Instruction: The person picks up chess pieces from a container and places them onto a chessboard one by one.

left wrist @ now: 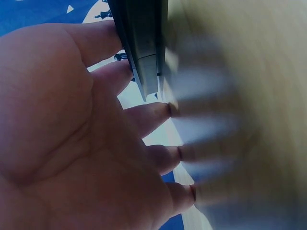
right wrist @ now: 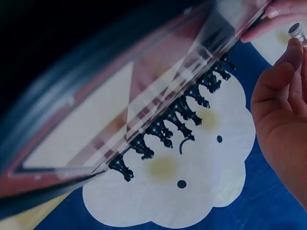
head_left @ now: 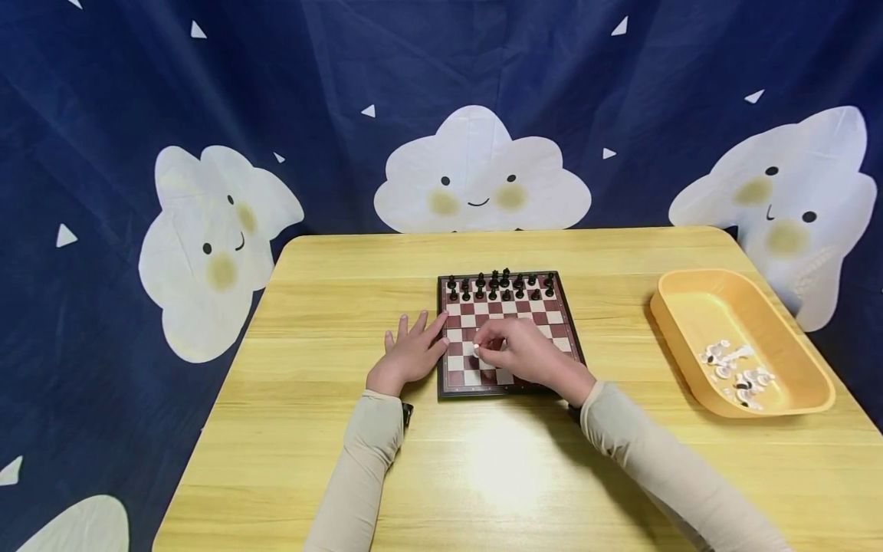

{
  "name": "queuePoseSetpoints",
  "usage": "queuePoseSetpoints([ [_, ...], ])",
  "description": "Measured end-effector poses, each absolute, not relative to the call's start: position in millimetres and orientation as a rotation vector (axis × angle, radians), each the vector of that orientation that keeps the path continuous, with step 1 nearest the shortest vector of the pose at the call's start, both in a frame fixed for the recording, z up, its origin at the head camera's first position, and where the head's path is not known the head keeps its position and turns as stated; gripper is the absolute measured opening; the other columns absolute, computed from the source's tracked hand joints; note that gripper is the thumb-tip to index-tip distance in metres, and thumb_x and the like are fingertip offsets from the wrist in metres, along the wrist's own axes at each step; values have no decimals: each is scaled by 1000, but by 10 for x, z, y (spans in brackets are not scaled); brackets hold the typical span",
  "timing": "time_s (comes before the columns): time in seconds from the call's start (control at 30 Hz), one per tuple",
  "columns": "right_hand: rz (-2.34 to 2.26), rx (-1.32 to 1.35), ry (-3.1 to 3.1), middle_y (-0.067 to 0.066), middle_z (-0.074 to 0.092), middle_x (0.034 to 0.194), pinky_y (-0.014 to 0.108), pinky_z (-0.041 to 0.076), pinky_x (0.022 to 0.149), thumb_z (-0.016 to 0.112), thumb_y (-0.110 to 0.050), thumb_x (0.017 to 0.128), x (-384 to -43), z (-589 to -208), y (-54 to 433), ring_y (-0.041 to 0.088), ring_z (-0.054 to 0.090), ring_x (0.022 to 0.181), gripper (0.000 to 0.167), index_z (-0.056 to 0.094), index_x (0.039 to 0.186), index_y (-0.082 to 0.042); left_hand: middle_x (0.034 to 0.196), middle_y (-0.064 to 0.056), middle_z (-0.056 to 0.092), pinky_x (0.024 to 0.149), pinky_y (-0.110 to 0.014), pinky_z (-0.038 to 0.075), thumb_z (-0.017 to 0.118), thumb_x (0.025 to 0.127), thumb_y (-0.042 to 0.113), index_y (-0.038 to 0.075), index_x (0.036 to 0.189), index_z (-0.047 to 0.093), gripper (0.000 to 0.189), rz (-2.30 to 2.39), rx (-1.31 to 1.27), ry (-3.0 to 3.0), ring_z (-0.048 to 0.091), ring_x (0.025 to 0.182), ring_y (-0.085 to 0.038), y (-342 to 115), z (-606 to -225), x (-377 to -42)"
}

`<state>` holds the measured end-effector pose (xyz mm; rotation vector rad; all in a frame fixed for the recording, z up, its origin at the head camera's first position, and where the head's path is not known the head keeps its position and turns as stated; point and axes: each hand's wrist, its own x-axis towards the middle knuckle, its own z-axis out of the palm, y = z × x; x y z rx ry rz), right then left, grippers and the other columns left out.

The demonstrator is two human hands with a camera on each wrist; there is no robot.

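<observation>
A chessboard (head_left: 472, 378) in brown and white squares lies on the table, with black chess pieces (head_left: 494, 294) standing in two rows along its far side. Over the board's near half, my right hand (head_left: 524, 351) pinches a small white chess piece (right wrist: 296, 31) between thumb and fingers. The piece appears held off the board in the right wrist view; its exact kind cannot be told. My left hand (head_left: 410, 356) has its fingers spread at the board's left edge. Thumb and index touch the dark rim (left wrist: 144, 43), and the other fingertips rest on the table.
An orange tray (head_left: 672, 356) stands at the right of the wooden table (head_left: 324, 307), holding several white chess pieces (head_left: 724, 368) lying in a loose heap. Behind the table hangs a dark blue curtain (head_left: 441, 46) with cloud patterns.
</observation>
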<state>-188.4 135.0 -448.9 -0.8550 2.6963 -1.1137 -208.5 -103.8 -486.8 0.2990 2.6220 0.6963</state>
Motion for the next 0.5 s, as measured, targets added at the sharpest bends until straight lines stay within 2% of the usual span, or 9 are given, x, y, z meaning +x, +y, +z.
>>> queuePoseSetpoints([
  [0.5,-1098,-982,2682,-4,75,96,28,58,81,71,-11,96,-1840,-4585,1181,7,69,87,6,76,99,-9,174,-7,4,120,-67,-8,30,110,54,38,166,15,61,675,295,2616,-14,156,-41,-1049,-4903,-2109],
])
